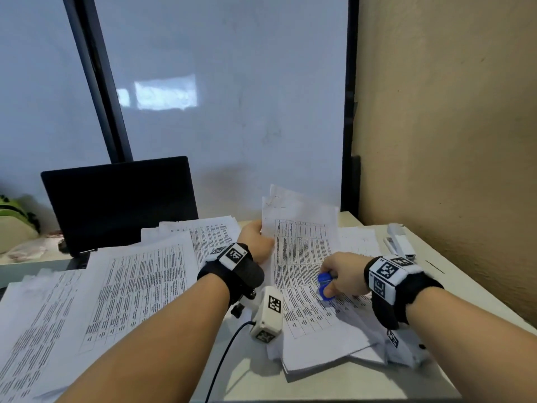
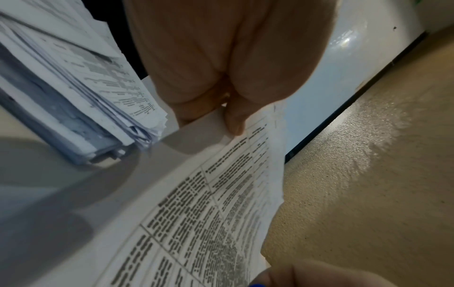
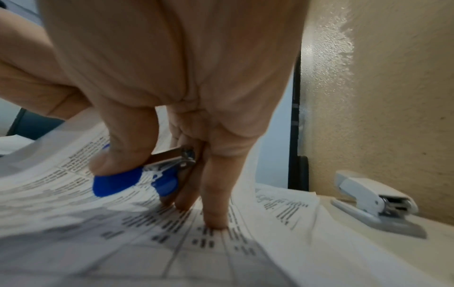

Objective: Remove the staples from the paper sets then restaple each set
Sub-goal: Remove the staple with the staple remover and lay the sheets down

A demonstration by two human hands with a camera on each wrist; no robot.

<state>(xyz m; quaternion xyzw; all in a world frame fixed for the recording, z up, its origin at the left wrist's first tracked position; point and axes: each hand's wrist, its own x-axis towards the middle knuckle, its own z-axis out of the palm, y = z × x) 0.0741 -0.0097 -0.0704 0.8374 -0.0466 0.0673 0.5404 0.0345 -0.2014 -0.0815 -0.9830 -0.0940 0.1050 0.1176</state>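
Observation:
A printed paper set (image 1: 305, 257) lies on the desk at centre right, its far end lifted. My left hand (image 1: 257, 239) pinches its left edge near the top, thumb (image 2: 234, 124) over the sheet (image 2: 221, 203). My right hand (image 1: 341, 276) holds a blue staple remover (image 1: 323, 285) over the middle of the page; in the right wrist view the thumb presses its blue grip (image 3: 115, 183) while a fingertip (image 3: 216, 219) rests on the paper (image 3: 147, 242). A white stapler (image 1: 398, 241) lies at the far right by the wall, also in the right wrist view (image 3: 376, 202).
Several more printed sets (image 1: 125, 283) spread over the left of the desk, stacked thick in the left wrist view (image 2: 81, 97). A black laptop (image 1: 122, 202) stands behind them. A textured wall (image 1: 450, 141) bounds the right side. More sheets (image 1: 360, 353) lie under the held set.

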